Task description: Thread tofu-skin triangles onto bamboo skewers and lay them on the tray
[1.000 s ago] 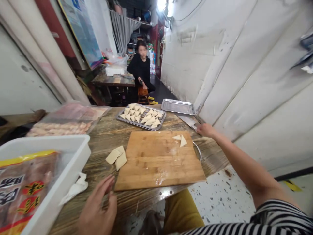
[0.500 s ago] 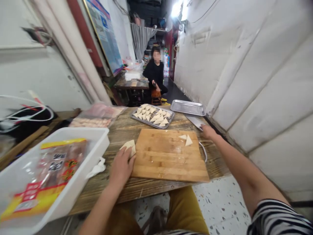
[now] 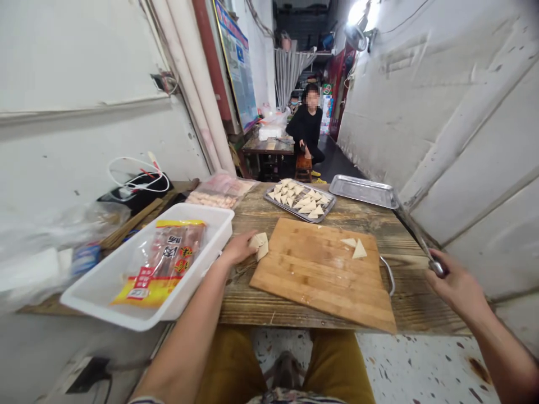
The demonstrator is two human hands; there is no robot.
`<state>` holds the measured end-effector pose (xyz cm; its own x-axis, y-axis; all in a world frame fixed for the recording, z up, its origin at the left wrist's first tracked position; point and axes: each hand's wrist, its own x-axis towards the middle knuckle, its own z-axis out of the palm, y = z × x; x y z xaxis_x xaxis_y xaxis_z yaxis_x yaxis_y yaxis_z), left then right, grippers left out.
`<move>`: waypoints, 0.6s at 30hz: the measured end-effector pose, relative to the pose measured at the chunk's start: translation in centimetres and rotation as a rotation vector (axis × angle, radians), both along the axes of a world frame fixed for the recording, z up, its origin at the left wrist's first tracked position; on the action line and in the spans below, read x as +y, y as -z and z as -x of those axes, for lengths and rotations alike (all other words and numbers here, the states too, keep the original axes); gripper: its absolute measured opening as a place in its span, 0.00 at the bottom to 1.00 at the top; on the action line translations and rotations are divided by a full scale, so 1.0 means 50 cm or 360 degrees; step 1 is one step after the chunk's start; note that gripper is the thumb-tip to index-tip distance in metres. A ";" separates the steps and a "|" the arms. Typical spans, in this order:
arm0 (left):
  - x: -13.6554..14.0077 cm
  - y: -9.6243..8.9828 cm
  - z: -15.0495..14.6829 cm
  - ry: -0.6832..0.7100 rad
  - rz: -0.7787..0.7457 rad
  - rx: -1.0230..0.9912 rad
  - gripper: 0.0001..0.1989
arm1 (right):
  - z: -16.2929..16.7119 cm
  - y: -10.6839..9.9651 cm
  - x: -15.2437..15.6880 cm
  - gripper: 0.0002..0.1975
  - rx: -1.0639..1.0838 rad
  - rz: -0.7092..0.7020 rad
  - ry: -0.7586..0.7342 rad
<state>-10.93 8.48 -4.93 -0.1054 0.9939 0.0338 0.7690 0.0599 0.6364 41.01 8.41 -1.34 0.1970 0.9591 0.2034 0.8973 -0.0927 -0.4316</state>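
Note:
My right hand (image 3: 458, 286) is closed around the handle of a kitchen knife (image 3: 415, 230), held up to the right of the cutting board. Its blade shows nearly edge-on, pointing away from me. On the board's other side, my left hand (image 3: 241, 247) grips a small stack of pale, thin dough-like pieces (image 3: 261, 244) at the left edge. Two or so pale triangles (image 3: 359, 249) lie toward the upper right of the wooden cutting board (image 3: 320, 275), which sits askew on the table. Part of the stack is hidden by my fingers.
Beyond the board, a metal tray (image 3: 290, 212) carries several triangles; another metal tray (image 3: 364, 192) stands right of it. On the left are a white plastic tub (image 3: 206, 269) with a packet of sausages (image 3: 170, 258) and a bag of pale food (image 3: 219, 191). A person (image 3: 309, 123) sits further back.
My view has turned left. The knife has come up off the table in my right hand, nearer to me. My left hand has closed on the stack, and the board sits more skewed.

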 end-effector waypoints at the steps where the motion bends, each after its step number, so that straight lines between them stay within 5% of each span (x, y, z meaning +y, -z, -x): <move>1: 0.002 0.000 0.002 -0.0007 -0.0003 -0.0036 0.31 | 0.013 -0.005 -0.032 0.12 0.0243 -0.0070 0.0008; 2: 0.002 0.000 0.004 -0.0018 -0.0002 -0.0074 0.31 | 0.030 -0.010 -0.062 0.06 0.0479 -0.0054 -0.0016; 6: -0.012 -0.002 0.011 -0.0113 0.0008 -0.0253 0.24 | 0.105 -0.019 -0.159 0.20 0.1156 0.0189 -0.0239; 11: -0.058 -0.045 -0.035 -0.0221 -0.0050 -0.0581 0.28 | 0.165 -0.007 -0.203 0.22 0.1006 0.0256 -0.0470; 15: -0.080 -0.067 -0.164 -0.0056 0.0068 -0.1217 0.29 | 0.195 -0.004 -0.205 0.15 0.0884 0.0333 -0.0680; 18: -0.090 -0.043 -0.273 0.0099 0.0237 -0.1285 0.26 | 0.220 -0.017 -0.204 0.10 0.0468 0.0280 -0.0848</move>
